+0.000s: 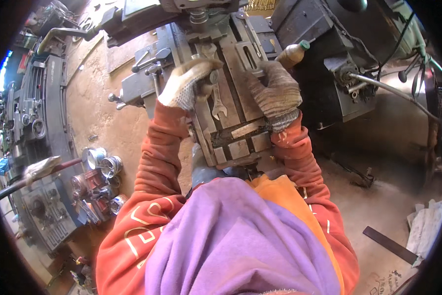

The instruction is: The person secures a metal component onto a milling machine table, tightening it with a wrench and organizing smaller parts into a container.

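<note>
A white knitted glove covers my left hand (189, 81), which reaches over the left side of a slotted metal machine table (238, 101). Its fingers curl around the ring end of a steel wrench (218, 105); the open jaw points toward me. My right hand (277, 91), in a dirty striped glove, rests at the table's right edge with thumb and fingers apart, and I see nothing held in it. Just beyond its thumb lies a slotted metal block (246, 55). Another metal piece (208, 50) shows past my left fingertips, partly hidden.
A bottle with a green cap (294, 53) stands right of the table. Machine levers (152, 69) stick out at the left. Paint-stained cans (95, 157) crowd the floor at left, near another machine (36, 113). A dark metal bar (391, 246) lies on the right floor.
</note>
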Demonstrator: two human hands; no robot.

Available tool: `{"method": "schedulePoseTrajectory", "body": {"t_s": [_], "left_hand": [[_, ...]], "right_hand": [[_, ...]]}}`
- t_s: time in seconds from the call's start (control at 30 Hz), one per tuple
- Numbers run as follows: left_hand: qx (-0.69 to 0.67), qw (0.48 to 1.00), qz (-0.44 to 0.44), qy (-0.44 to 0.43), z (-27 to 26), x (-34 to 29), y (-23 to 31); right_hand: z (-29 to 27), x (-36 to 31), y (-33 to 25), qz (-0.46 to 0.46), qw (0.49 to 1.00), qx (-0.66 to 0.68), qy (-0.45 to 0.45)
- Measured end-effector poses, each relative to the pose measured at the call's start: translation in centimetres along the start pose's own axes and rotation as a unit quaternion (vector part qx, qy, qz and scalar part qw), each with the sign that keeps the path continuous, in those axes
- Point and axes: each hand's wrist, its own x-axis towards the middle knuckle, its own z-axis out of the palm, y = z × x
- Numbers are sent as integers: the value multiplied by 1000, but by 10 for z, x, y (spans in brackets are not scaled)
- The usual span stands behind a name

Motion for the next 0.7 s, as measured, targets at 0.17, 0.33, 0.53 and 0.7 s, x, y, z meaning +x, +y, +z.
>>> {"method": "schedulePoseTrajectory", "body": {"t_s": [0.17, 0.33, 0.53, 0.7], "left_hand": [[135, 987, 70, 55, 25, 39, 21], [300, 941, 143, 62, 28, 71, 21], [555, 821, 116, 66, 66, 109, 19], [594, 795, 126, -13, 49, 155, -8]], "right_hand": [[11, 5, 12, -40, 993, -115, -8], [-2, -33, 8, -29, 995, -59, -70], [-24, -86, -4, 23, 991, -46, -127], [-14, -91, -6, 26, 995, -82, -56]]}}
